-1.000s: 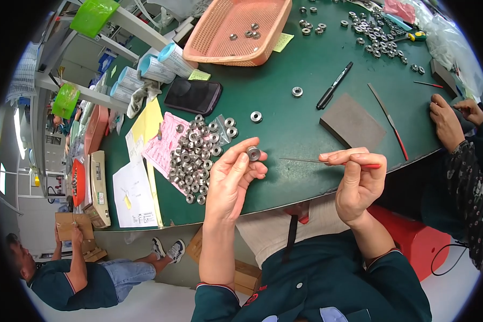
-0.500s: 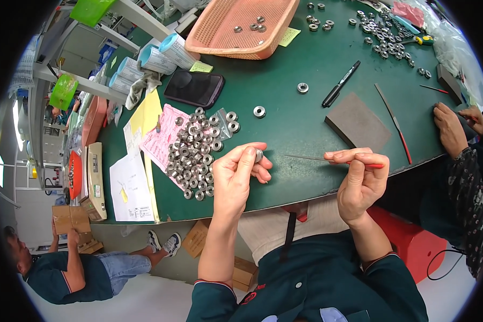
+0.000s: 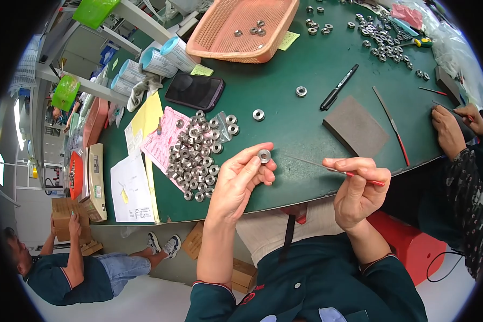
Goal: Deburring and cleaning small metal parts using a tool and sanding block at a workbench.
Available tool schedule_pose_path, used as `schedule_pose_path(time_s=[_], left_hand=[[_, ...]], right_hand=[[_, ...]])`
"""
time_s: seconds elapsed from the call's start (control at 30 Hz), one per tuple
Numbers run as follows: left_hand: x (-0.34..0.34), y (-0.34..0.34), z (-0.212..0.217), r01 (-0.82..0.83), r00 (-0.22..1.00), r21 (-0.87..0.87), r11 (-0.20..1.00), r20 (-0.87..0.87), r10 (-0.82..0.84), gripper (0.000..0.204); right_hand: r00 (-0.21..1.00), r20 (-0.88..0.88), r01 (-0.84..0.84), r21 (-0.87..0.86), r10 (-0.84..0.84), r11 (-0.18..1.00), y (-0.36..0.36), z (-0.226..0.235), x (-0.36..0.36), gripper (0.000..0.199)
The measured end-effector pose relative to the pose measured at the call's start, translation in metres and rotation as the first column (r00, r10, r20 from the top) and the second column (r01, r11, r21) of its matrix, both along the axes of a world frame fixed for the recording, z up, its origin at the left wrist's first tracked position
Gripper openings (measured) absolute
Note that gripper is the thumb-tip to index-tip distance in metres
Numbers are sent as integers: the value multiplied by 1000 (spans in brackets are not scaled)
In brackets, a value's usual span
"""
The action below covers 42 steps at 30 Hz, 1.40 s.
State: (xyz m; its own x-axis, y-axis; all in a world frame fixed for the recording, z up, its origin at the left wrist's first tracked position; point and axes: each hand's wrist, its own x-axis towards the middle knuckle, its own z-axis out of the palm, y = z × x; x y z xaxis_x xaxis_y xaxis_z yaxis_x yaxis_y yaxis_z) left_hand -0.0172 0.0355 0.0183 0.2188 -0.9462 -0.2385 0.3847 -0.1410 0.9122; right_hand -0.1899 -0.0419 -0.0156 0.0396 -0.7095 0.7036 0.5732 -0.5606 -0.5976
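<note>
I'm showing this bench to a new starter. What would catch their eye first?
Probably the left hand holding a small metal ring up at its fingertips, with the right hand aiming a thin red-handled file at it. Just left lies a heap of rings on the green table, and an orange basket sits at the far edge.

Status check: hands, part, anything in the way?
Left hand pinching metal ring. Right hand gripping thin needle file, tip short of ring. Nothing between them.

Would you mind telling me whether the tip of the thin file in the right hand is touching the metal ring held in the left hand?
Apart. The head view shows green table between the thin file tip and the metal ring.
</note>
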Motion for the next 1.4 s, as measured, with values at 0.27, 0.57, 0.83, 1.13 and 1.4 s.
schedule_pose_path(time_s=[0.27, 0.57, 0.83, 1.13, 1.4], left_hand=[[-4, 0, -4, -44, 994, -20, 999, -104, 42, 27], [-5, 2, -10, -71, 978, -69, 995, -203, 55, 23], [-6, 5, -3, 51, 968, -56, 997, -244, -63, 33], [-15, 5, -1, -81, 994, -132, 988, 67, 90, 29], [-18, 9, -8, -144, 957, -112, 983, -269, 110, 26]], right_hand=[[997, -33, -67, -43, 65, 997, 7, 0, 6, 11], [994, -85, -82, -78, 75, 994, 9, -3, 4, 10], [980, -198, -37, -359, -37, 933, 4, 0, 0, 18], [984, -176, -51, -239, 9, 970, 18, 2, 3, 23], [994, -112, -33, -225, 7, 974, 16, -8, 8, 23]])
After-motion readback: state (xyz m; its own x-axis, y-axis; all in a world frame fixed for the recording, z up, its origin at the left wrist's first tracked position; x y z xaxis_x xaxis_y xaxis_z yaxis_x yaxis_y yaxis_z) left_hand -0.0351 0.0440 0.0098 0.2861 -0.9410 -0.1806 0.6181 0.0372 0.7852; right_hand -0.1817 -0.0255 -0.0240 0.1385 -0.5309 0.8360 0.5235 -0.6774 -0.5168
